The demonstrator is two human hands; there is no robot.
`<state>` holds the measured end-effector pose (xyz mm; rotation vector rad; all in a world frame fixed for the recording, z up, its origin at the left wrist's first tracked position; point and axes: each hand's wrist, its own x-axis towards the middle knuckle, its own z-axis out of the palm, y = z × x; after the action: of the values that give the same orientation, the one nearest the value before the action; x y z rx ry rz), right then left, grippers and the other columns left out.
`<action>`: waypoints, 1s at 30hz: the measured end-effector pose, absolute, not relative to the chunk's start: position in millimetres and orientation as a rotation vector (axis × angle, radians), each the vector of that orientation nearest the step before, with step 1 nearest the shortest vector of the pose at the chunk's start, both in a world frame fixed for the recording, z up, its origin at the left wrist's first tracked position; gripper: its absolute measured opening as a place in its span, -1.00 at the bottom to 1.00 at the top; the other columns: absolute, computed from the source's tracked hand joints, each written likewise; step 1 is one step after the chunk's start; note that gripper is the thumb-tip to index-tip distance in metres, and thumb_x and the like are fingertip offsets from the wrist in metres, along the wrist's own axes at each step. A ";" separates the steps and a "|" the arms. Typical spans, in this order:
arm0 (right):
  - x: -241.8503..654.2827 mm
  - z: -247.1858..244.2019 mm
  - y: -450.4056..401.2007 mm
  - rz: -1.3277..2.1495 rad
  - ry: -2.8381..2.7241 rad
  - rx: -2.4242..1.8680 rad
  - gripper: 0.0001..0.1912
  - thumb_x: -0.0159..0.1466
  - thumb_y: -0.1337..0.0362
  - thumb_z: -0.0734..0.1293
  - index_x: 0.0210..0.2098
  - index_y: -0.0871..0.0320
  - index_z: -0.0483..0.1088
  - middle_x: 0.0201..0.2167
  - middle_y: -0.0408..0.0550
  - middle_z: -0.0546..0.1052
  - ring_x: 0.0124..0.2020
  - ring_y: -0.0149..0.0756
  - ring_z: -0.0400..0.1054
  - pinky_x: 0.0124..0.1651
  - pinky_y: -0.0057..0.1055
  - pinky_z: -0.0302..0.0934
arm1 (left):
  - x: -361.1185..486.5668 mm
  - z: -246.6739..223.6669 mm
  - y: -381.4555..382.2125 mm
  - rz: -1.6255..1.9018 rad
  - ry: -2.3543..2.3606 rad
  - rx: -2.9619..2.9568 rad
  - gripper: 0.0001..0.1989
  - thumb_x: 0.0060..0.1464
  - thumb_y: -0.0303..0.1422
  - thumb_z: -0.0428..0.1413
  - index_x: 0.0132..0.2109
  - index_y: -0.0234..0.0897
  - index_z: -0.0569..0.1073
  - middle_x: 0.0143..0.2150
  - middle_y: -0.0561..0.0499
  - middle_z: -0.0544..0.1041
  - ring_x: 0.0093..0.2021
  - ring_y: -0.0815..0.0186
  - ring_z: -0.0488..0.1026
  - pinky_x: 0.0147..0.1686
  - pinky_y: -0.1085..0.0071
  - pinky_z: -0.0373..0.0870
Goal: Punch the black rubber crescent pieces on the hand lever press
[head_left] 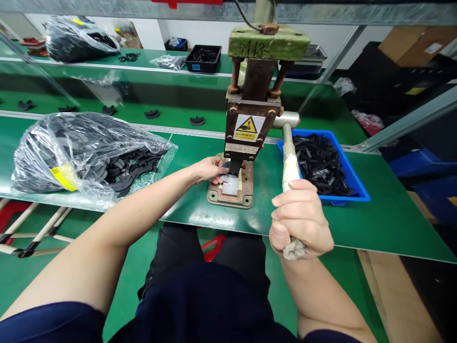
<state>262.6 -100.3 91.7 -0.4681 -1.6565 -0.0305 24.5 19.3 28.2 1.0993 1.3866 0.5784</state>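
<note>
In front of me stands a green hand press [268,44] with a warning label on its ram. My right hand [302,219] is closed around the tape-wrapped press lever [290,159] on the press's right side. With the fingers of my left hand [210,170] I pinch a dark curved plastic part [224,177] at the press base [246,199], right beside the lowered punch [235,166]. Fingers and punch hide much of that part. A light metal plate [230,186] lies on the base below it.
A clear bag [67,143] of black curved parts lies to the left. The blue tray [362,193] on the right holds many black pieces. Behind, several curved parts [152,114] sit in a row on a green belt, and a black bin [203,59] stands farther back.
</note>
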 end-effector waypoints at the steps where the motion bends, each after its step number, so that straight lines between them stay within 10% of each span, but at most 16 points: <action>1: 262.5 91.6 -100.4 -0.031 -1.651 -0.464 -0.80 0.22 0.30 0.38 -0.51 0.03 0.33 -0.56 -0.28 0.49 -0.40 -0.32 0.51 0.04 0.00 0.48 | 26.6 30.3 20.5 0.562 1.394 1.101 -0.64 0.09 -0.30 0.45 -0.26 -0.23 0.38 -0.58 0.09 0.49 -0.60 0.32 0.55 -0.61 0.54 0.38; 12: 271.2 90.0 -95.2 -0.053 -1.671 -0.436 -0.78 0.07 0.34 0.46 -0.56 0.03 0.33 -0.55 -0.24 0.54 -0.47 -0.16 0.53 -0.09 0.13 0.50 | 32.2 18.7 -18.5 0.781 1.295 1.444 -0.72 0.21 -0.25 0.33 -0.07 -0.20 0.41 -0.41 0.05 0.57 -0.52 0.34 0.51 -0.53 0.45 0.40; 18: 266.9 90.5 -95.4 -0.042 -1.634 -0.468 -0.68 0.20 0.30 0.47 -0.59 0.07 0.30 -0.59 -0.23 0.51 -0.42 -0.21 0.55 -0.05 0.10 0.50 | -68.4 13.6 -35.7 0.752 1.658 1.990 -0.79 0.31 -0.25 0.16 -0.01 -0.22 0.59 -0.05 -0.11 0.64 -0.05 0.18 0.58 0.04 0.24 0.52; 30: 263.2 91.5 -95.8 -0.066 -1.609 -0.486 -0.57 0.33 0.16 0.43 -0.60 0.09 0.27 -0.61 -0.21 0.50 -0.41 -0.22 0.56 -0.03 0.11 0.51 | -266.4 23.7 21.6 -0.258 2.339 1.960 -0.39 0.22 -0.16 0.13 0.39 -0.10 0.50 0.42 -0.24 0.38 0.40 -0.18 0.26 0.36 0.01 0.22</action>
<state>263.2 -95.8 91.5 -0.4857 -1.6090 -0.0657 -266.4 21.6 23.7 1.9599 2.3386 -0.2582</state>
